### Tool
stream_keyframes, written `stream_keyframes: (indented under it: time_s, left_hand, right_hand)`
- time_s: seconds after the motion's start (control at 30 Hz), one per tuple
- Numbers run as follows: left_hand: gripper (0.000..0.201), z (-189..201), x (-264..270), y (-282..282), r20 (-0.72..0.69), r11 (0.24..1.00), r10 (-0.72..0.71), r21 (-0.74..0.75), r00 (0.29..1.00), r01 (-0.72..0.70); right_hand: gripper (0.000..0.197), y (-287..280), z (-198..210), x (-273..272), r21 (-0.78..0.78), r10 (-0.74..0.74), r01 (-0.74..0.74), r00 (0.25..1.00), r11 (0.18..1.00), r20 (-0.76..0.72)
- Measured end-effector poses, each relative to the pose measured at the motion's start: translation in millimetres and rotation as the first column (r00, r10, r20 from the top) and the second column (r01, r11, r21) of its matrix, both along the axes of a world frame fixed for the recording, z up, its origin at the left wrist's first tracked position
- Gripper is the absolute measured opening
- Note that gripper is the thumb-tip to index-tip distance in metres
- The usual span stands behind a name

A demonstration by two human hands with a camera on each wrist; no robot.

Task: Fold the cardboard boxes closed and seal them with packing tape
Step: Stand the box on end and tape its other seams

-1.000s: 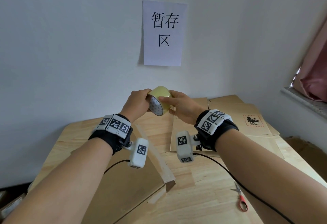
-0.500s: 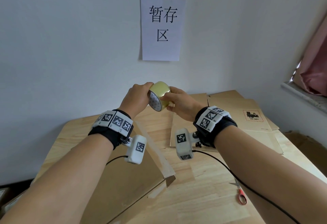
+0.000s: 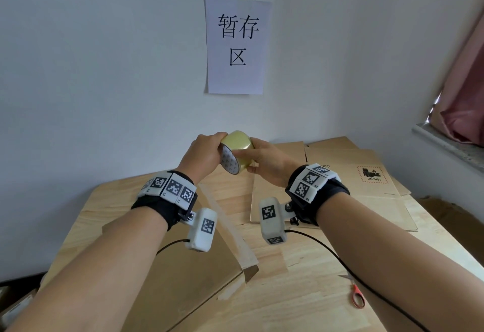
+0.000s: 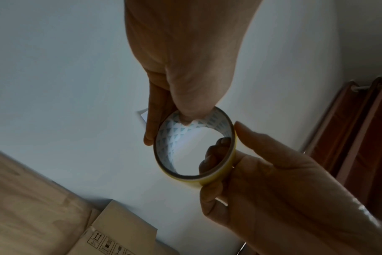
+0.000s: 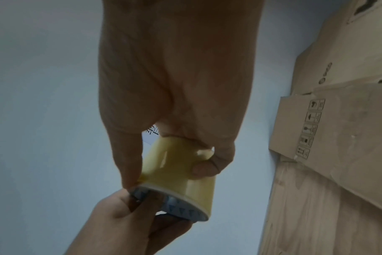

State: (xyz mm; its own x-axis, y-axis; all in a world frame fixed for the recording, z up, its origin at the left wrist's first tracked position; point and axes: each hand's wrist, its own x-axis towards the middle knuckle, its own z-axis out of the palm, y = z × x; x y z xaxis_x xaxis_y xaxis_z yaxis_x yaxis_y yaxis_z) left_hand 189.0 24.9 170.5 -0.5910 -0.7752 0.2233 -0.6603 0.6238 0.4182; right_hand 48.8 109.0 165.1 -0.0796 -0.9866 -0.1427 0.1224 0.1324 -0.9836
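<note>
I am looking down over the wooden table filling the lower frame, with a folded cardboard box lying at the lower left and a stack of flat cartons at the centre right, against the wall. A paper sign is hanging at the upper centre, and small scissors are lying at the lower right. In the middle of the frame I am holding the tape roll up off the table, between both hands. My left hand is gripping it with the thumb hooked inside the core, fingers curled over the outside; my right hand is pinching the glossy outer band, thumb on the near side, fingers wrapped behind. I am judging the roll to be light and stiff, its yellow surface slick, so the core rim is the sure hold while a fingernail is hunting for the free end, which I cannot make out here.
</note>
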Motion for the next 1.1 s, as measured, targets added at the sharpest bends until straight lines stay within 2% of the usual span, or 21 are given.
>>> stream_keyframes:
  time_s: [0.07,0.23,0.43,0.57,0.73,0.83,0.9,1.0,1.1]
  left_hand:
    - [0.043,-1,1,0,-0.009,0.999,-0.015,0.033,1.0,0.015]
    - [0.041,-4,2,-1,-0.023,0.997,-0.035,0.062,0.999,0.036]
    - [0.041,-6,2,0,-0.034,0.995,-0.065,0.067,0.997,0.068]
    - [0.04,-8,1,-1,-0.116,0.986,-0.091,0.128,0.989,0.105]
    - [0.043,-9,3,-5,-0.238,0.964,-0.012,0.257,0.971,0.075]
    - [0.04,-6,-2,-5,-0.254,0.989,0.02,0.148,0.967,0.018]
    - [0.035,1,-9,1,-0.29,0.996,-0.036,0.067,0.956,0.057]
    - [0.03,6,-16,7,-0.194,0.991,-0.131,-0.056,0.972,0.122]
    - [0.024,8,-20,6,-0.213,0.986,-0.141,-0.12,0.967,0.117]
  right_hand:
    - [0.038,1,-3,-2,0.005,0.017,-0.017,1.0,1.0,0.019]
    - [0.024,3,-5,-2,0.01,0.014,-0.014,0.999,1.0,0.034]
    - [0.019,5,-1,0,0.024,-0.012,0.013,0.998,1.0,-0.056]
    - [0.032,5,-4,-1,0.028,-0.047,0.052,0.986,0.998,-0.157]
    - [0.035,5,-1,-7,0.027,0.063,-0.061,0.996,0.998,-0.056]
    - [0.043,2,-4,-11,0.0,-0.041,0.041,0.998,0.999,0.038]
    - [0.044,0,-5,-12,-0.015,-0.102,0.104,0.992,0.995,0.077]
    - [0.04,-3,-5,-12,-0.032,-0.16,0.164,0.983,0.986,0.095]
    - [0.037,-6,-1,-11,-0.041,-0.21,0.214,0.974,0.976,0.086]
